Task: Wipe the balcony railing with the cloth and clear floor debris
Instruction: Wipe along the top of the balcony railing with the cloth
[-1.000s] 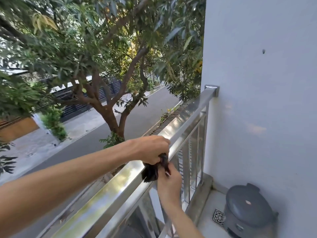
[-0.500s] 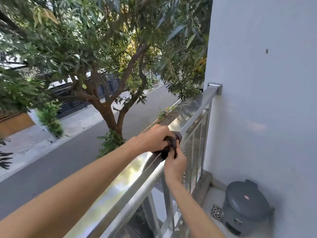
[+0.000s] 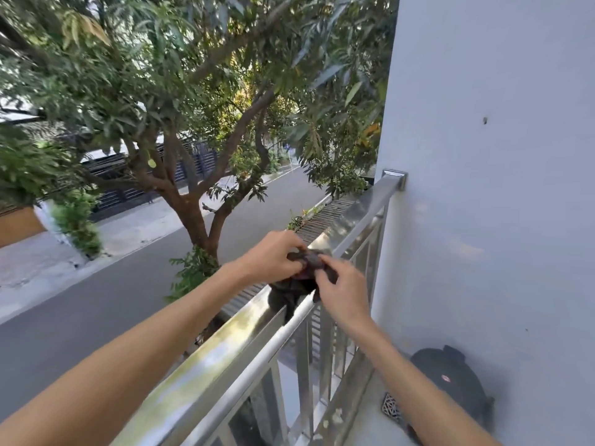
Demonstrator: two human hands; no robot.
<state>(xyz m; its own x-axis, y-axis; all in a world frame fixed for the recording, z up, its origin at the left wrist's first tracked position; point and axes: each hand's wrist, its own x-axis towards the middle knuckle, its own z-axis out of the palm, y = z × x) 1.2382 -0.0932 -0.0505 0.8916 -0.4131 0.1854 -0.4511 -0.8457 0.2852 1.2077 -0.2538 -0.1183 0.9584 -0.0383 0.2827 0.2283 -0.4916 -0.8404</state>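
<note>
To the far left of both hands, beyond the balcony, a broad green leafy tree [image 3: 180,101] with a forked brown trunk stood beside a grey asphalt street [image 3: 96,300] that ran below. 2 bare forearms reached forward from the bottom of the view. The left hand [image 3: 273,257] was curled over the top rail, its fingers closed on the upper part of a dark, crumpled cloth [image 3: 297,280]. The cloth was bunched between the 2 hands and draped over the top of the shiny stainless-steel balcony railing [image 3: 225,358], with 1 loose corner hanging down the inner side. The railing ran diagonally from lower left, passed under the hands, and ended at a square metal bracket [image 3: 394,178] on the wall, up and to the right of the hands. Vertical steel bars dropped from it beneath the hands. The right hand [image 3: 343,289] sat just right of the cloth, its thumb and fingertips [image 3: 325,262] pinching the cloth's right edge, touching the left hand's fingers or nearly so. Right of both hands rose a plain pale grey painted wall [image 3: 499,188]. Below the right forearm, on the light balcony floor [image 3: 370,423], lay a small square patterned drain grate [image 3: 391,408], and just right of it, against the wall, stood a round dark grey lidded bin [image 3: 450,378], partly hidden by the forearm.
</note>
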